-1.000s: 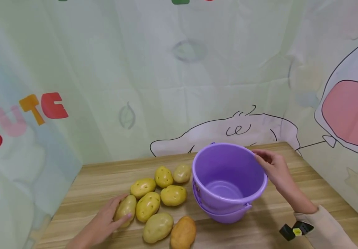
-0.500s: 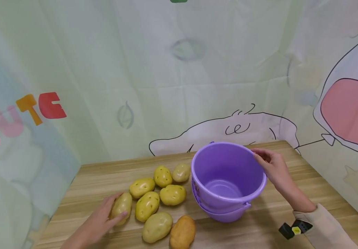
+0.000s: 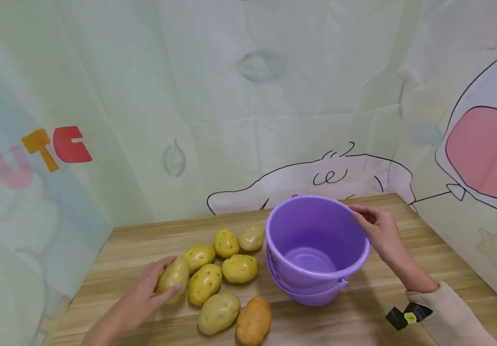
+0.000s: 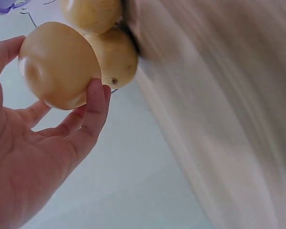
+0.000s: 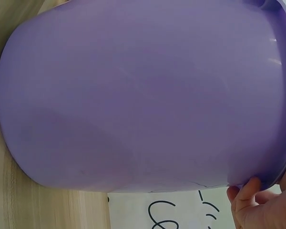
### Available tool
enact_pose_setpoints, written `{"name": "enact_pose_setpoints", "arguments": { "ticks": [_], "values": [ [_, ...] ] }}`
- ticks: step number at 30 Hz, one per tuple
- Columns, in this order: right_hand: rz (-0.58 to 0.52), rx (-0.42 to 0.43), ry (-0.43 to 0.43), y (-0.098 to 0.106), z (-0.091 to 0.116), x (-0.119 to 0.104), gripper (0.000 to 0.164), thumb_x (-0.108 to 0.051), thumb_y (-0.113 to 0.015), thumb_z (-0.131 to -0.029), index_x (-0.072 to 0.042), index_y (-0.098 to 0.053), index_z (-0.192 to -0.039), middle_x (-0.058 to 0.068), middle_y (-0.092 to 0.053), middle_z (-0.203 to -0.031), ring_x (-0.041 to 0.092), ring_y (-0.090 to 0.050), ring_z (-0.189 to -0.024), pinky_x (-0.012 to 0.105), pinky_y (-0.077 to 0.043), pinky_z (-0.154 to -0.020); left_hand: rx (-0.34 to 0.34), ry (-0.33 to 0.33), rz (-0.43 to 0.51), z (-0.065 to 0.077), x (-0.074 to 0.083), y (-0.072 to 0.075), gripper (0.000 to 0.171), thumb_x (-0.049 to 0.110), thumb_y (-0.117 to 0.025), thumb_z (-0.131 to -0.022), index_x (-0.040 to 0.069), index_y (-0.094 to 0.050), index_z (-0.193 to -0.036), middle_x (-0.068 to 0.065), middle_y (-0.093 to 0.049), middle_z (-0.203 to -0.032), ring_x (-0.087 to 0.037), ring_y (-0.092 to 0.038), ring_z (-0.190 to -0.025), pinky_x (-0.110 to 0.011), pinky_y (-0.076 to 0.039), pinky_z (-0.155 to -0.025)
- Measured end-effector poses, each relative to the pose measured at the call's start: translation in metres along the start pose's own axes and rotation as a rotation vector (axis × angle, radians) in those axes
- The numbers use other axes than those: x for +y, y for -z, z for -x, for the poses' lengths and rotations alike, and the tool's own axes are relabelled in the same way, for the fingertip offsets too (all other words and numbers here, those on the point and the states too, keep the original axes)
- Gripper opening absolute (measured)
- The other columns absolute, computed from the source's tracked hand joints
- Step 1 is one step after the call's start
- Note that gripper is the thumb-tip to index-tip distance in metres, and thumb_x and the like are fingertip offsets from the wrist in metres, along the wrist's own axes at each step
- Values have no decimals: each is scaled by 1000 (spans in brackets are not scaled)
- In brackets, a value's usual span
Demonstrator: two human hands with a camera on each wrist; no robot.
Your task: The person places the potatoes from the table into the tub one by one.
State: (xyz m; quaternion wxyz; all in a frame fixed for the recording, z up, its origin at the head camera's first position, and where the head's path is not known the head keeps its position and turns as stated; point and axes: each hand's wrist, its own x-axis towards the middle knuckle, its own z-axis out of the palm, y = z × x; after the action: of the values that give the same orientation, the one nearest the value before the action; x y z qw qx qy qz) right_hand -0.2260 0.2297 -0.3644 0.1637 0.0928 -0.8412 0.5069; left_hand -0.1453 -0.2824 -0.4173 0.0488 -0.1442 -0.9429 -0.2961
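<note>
Wood-grain bench (image 3: 144, 244): left hand (image 3: 142, 294) at 9 o'clock, fingers clamped round a pale potato (image 3: 175, 278), right hand (image 3: 381, 232) pinching purple bucket (image 3: 317, 226) at 3 o'clock; step judged potato pick-up, next move probably calling for a clear lift toward 3 o'clock, bucket steadied.

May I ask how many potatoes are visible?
8: one potato in the left hand; beside the bucket, two at back, three midway, two in front; others may be hidden.
</note>
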Motion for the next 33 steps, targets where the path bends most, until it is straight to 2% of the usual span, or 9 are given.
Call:
{"name": "enact_pose_setpoints", "arguments": {
  "ticks": [8, 14, 19, 27, 33],
  "values": [
    [15, 28, -6, 3, 2, 0, 32, -12, -60, -101, 12, -65, -121, 27, -67, -107, 3, -62, -78, 18, -54, -64, -46, 18, 54, -15, 15, 4, 71, 49, -62, -96, 9, -38, -149, -15, -49, -135, -29, -54, -116, -47, -51, -89],
    [28, 32, -19, 3, 2, 0, 32, -13, -60, -101, 11, -65, -121, 27, -67, -108, 4, -62, -79, 18, -53, -64, -35, -30, 42, -22, 21, 5, 68, 47, -63, -96, 12, -39, -149, -12, -52, -132, -25, -55, -113, -46, -51, -88],
    [43, 32, -18, 2, 1, 0, 31, -12, -60, -101, 11, -65, -121, 27, -67, -107, 6, -62, -79, 18, -53, -64, -11, -83, 39, -25, 23, 5, 66, 43, -64, -96, 12, -40, -149, -13, -52, -134, -28, -55, -116, -47, -50, -90],
    [39, 15, -20, 1, 0, -3, 31, -10, -59, -101, 12, -64, -122, 27, -67, -107, 6, -61, -79, 18, -53, -63, -5, -98, 40, -30, 28, 5, 64, 42, -65, -96, 16, -40, -149, -10, -53, -131, -22, -55, -110, -44, -52, -85],
    [38, 12, 4, -1, -2, -4, 32, -9, -59, -101, 14, -63, -121, 28, -67, -108, 3, -60, -78, 18, -52, -62, -16, -112, 55, -36, 33, 7, 65, 42, -64, -97, 16, -38, -150, -14, -50, -137, -28, -53, -116, -47, -51, -89]
  ]
}}
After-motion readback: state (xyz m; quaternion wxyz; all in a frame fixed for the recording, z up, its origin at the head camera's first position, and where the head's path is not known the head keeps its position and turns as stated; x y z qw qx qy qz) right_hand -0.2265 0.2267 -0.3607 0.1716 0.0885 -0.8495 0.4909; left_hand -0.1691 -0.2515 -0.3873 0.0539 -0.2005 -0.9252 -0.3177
